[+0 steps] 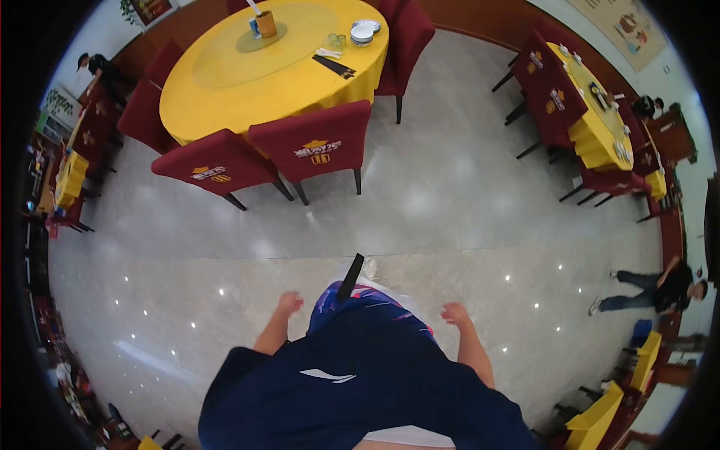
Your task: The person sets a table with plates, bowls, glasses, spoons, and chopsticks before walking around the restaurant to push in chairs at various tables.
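Observation:
My left hand (pixel 289 302) hangs beside my body at waist height, its fingers loosely bent and nothing held. On the other side my right hand (pixel 454 313) is out from the hip, fingers somewhat apart and also without any object. Between them are my dark blue shirt (pixel 360 345) and patterned shorts (pixel 375 298). A black strap (pixel 350 277) dangles in front of the shorts. Neither hand touches furniture; the nearest chairs (pixel 311 146) are dark red and stand ahead at a round table (pixel 225 101) with a yellow cloth.
On the round table are stacked dishes (pixel 361 34), glasses (pixel 336 41), black chopstick sleeves (pixel 334 66) and an orange holder (pixel 265 24). A long yellow-clothed table (pixel 596 105) stands right. One person (pixel 660 289) is at the right, another (pixel 101 75) at far left. Shiny tiled floor (pixel 420 217) surrounds me.

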Demonstrator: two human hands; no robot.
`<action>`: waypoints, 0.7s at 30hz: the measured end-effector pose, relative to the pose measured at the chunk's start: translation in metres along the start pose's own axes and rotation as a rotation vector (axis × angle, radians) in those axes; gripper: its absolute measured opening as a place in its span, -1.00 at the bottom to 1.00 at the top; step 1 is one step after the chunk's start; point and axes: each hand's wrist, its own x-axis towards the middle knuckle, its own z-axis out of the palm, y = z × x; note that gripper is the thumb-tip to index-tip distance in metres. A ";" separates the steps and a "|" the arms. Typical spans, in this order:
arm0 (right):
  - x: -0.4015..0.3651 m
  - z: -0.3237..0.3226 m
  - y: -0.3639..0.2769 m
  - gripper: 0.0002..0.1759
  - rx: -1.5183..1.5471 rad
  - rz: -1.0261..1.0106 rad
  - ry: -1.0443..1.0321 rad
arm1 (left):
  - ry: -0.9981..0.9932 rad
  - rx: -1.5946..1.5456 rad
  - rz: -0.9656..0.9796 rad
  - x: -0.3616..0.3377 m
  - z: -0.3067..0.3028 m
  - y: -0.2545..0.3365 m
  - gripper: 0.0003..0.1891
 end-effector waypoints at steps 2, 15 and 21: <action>0.000 -0.049 0.011 -0.61 0.158 0.067 0.174 | -0.131 0.058 0.185 0.050 0.032 0.088 -0.62; 0.238 -0.166 -0.241 -0.65 0.068 -0.170 0.064 | 0.174 -1.019 0.459 0.027 0.113 0.562 -0.21; 0.149 -0.022 -0.592 -0.45 -0.225 -0.874 -0.382 | 0.314 -1.083 0.044 0.054 0.094 0.595 -0.24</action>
